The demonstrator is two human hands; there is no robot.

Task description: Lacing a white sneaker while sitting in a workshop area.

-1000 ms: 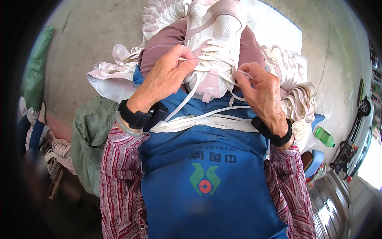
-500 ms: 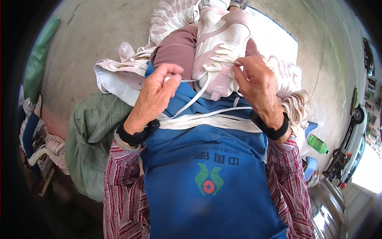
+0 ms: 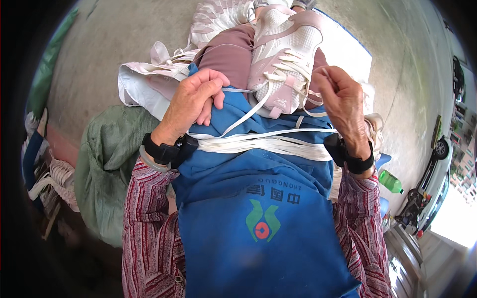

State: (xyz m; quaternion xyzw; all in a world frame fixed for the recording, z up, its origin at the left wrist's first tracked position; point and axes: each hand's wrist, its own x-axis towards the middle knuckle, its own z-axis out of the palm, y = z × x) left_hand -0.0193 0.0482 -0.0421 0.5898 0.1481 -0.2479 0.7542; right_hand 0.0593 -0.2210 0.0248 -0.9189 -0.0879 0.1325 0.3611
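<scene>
A white and pink lace-up shoe upper (image 3: 287, 38) lies across my lap, with white laces crossing through its eyelets. My left hand (image 3: 195, 99) is left of it, fingers curled in a pinch on a white shoelace (image 3: 238, 90) that runs taut to the upper. On the other side my right hand (image 3: 342, 102) is raised, thumb and forefinger pinched on a lace end; a slack loop hangs between it and the upper. Another lace strand trails down over my blue apron (image 3: 258, 198). A bundle of loose white laces (image 3: 263, 145) lies across the apron.
More pink and white uppers (image 3: 149, 84) are piled at my left, others (image 3: 216, 22) beyond my knees. A green sack (image 3: 107, 169) stands by my left arm. A green bottle (image 3: 391, 182) is at the right, with a parked car (image 3: 439, 164) farther off.
My right hand has moved right, away from the upper, drawing lace out with it. The upper appears shifted slightly right in view. My left hand stays beside it, its fingers more curled.
</scene>
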